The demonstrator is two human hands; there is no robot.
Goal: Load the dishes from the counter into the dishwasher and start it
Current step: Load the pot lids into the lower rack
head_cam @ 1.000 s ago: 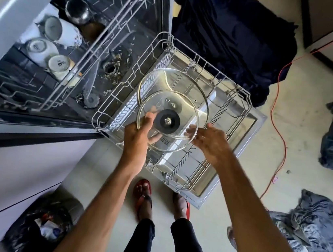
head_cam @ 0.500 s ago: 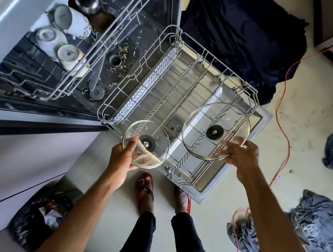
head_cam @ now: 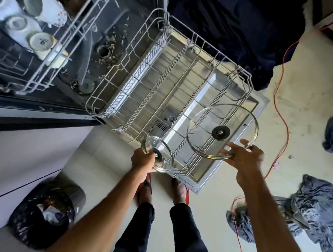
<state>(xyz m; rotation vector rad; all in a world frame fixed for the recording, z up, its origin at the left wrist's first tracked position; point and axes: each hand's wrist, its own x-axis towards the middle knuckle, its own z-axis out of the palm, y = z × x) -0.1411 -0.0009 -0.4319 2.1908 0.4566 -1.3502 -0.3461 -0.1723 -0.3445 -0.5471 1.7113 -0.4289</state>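
The left hand (head_cam: 143,160) pinches a small round glass lid (head_cam: 157,153) at the wire rack's (head_cam: 158,65) near corner. The right hand (head_cam: 244,157) grips the metal-rimmed large glass lid (head_cam: 211,119) over the rack's right side.

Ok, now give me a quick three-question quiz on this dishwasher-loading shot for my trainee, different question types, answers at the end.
1. Multiple choice: which hand grips the large glass lid? A) left hand B) right hand C) neither
2. True or false: the white cups sit in the pulled-out lower rack.
3. Fill in: the cable on the floor is ___.
Key: 1 B; the left hand holds the small glass lid. 2 False; they sit in the upper rack. 3 Red.
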